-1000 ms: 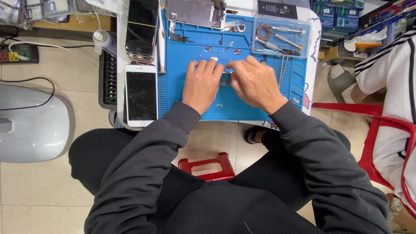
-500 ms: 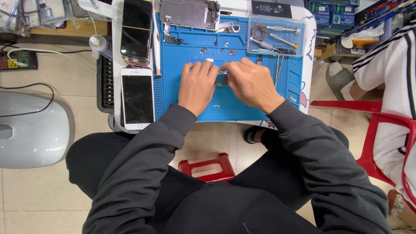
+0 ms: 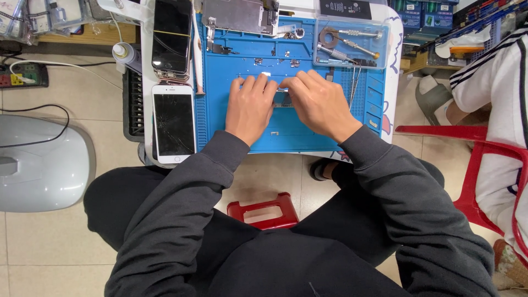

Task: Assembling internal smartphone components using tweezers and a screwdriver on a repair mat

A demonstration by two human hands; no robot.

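Observation:
My left hand (image 3: 250,107) and my right hand (image 3: 319,102) rest side by side on a blue repair mat (image 3: 225,118), fingertips meeting over a small part (image 3: 282,97) that they mostly hide. Whether either hand grips it I cannot tell. A white phone with a cracked dark screen (image 3: 174,123) lies left of the mat. Above it lies a black phone (image 3: 171,37). A bare metal phone plate (image 3: 239,16) sits at the mat's far edge.
A clear tray of screwdrivers and tools (image 3: 352,41) is at the mat's far right. A grey rounded object (image 3: 41,165) stands on the floor left, a red stool (image 3: 264,212) between my legs, and a person on a red chair (image 3: 484,148) at right.
The view has shifted slightly; my hands have stayed together over the same spot on the mat, with only small finger movement.

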